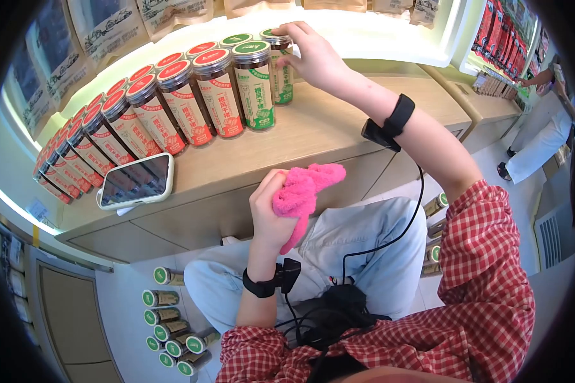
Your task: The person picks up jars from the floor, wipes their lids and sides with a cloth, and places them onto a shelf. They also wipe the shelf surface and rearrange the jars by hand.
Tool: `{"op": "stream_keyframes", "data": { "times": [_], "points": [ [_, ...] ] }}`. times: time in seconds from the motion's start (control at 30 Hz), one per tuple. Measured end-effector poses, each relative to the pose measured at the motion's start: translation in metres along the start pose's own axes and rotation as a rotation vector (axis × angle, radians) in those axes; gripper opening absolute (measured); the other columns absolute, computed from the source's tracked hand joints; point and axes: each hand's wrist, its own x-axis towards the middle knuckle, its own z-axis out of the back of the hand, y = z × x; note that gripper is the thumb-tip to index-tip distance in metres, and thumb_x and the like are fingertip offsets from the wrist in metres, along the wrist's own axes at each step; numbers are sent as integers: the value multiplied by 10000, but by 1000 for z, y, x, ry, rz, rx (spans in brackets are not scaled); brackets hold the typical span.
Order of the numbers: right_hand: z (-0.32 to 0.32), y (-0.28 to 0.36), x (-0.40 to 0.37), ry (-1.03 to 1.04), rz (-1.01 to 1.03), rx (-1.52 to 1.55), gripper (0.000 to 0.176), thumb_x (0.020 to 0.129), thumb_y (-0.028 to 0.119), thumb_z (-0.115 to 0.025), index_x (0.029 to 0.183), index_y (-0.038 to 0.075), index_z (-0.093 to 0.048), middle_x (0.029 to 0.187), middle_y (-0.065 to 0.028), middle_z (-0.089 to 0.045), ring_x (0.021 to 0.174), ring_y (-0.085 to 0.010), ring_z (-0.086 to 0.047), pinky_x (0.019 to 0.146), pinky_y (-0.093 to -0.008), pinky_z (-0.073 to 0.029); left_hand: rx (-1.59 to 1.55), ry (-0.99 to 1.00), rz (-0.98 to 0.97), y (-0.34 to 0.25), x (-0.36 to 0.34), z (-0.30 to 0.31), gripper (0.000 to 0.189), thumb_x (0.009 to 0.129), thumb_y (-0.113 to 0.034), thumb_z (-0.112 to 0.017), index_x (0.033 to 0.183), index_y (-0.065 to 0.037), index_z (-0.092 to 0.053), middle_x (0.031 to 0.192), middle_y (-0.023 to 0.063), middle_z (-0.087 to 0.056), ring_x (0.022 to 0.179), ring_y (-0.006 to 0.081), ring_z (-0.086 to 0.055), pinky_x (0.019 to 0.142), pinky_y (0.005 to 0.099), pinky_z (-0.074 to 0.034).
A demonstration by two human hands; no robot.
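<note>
Along the front of the lit shelves runs one wood-grained counter (358, 121), carrying a double row of clear cylindrical jars with paper labels: three green-lidded jars (255, 89) at one end, then more than ten red-lidded jars (225, 96), the farthest too crowded to count. On the floor to the left are nine green-lidded floor jars (166, 298). The right hand (314, 56) curves its fingers over the lid of the rearmost green jar (282, 82), on the counter; how firmly it grips, I cannot tell. One phone (136, 182) in a pale, rounded case is by the counter edge. One fluffy pink cloth (300, 191) is bunched in the closed left hand (269, 207), before the counter. Two black wristbands (259, 284), one per wrist, carry small boxes.
</note>
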Motion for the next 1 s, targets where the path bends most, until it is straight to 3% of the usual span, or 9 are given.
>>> {"op": "stream_keyframes", "data": {
  "times": [0.2,0.37,0.5,0.6,0.67,0.73,0.87,0.97,1.0],
  "points": [
    [-7,2,0,-28,12,87,505,736,85,-705,1191,78,-485,1147,-119,-529,1000,-256,-572,836,-357,-482,-17,5,17,-1,-1,-2,240,626,15,-681,849,29,-594,793,88,-565,710,171,-566,667,259,-453],
    [58,9,-47,-123,-239,159,644,777,185,-698,1331,106,-380,1275,-160,-484,1112,-254,-538,904,-344,-467,-147,-15,145,9,-3,2,192,700,-7,-633,884,30,-594,809,67,-579,730,132,-564,678,254,-460],
    [134,-2,-157,-269,-392,47,449,834,84,-630,1247,69,-455,1194,-94,-554,980,-177,-584,828,-314,-491,-327,-112,234,15,-4,0,218,767,-25,-600,974,41,-585,871,39,-599,765,103,-561,681,241,-467],
    [180,-3,-264,9,-828,-106,340,832,70,-609,1160,41,-526,1066,-120,-618,933,-202,-610,812,-323,-494,-326,-84,240,28,-7,0,252,802,-21,-581,1040,64,-563,914,47,-603,800,110,-569,692,233,-471],
    [200,-2,-344,229,-1084,-199,329,809,84,-613,1129,44,-549,1056,-146,-618,930,-260,-612,816,-345,-486,-173,-71,271,30,-8,-7,275,861,-141,-553,1050,58,-571,909,87,-615,775,148,-588,688,260,-483],
    [204,15,-394,343,-1076,-383,324,781,92,-618,1097,40,-572,1042,-159,-615,921,-306,-601,819,-370,-474,-164,-58,299,33,-8,-12,272,849,-125,-546,1043,63,-570,915,86,-613,801,151,-587,709,273,-484],
    [192,37,-415,480,-1228,-297,382,765,117,-634,1138,76,-563,1098,-151,-582,998,-317,-559,835,-395,-456,-157,-59,324,35,-7,-17,304,855,-169,-517,1034,70,-573,935,108,-613,817,185,-598,715,306,-489],
    [169,24,-448,517,-914,-361,419,760,142,-636,1166,88,-547,1104,-151,-571,994,-326,-561,835,-398,-458,-163,5,276,27,-4,-23,299,850,-147,-503,1030,82,-573,944,129,-619,807,209,-609,704,312,-496],
    [163,19,-450,573,-988,-276,430,756,156,-641,1169,85,-546,1099,-154,-573,993,-328,-562,835,-399,-460,-183,31,278,23,-5,-25,298,848,-141,-501,1031,83,-572,943,132,-621,804,212,-611,704,312,-497]
  ]
}}
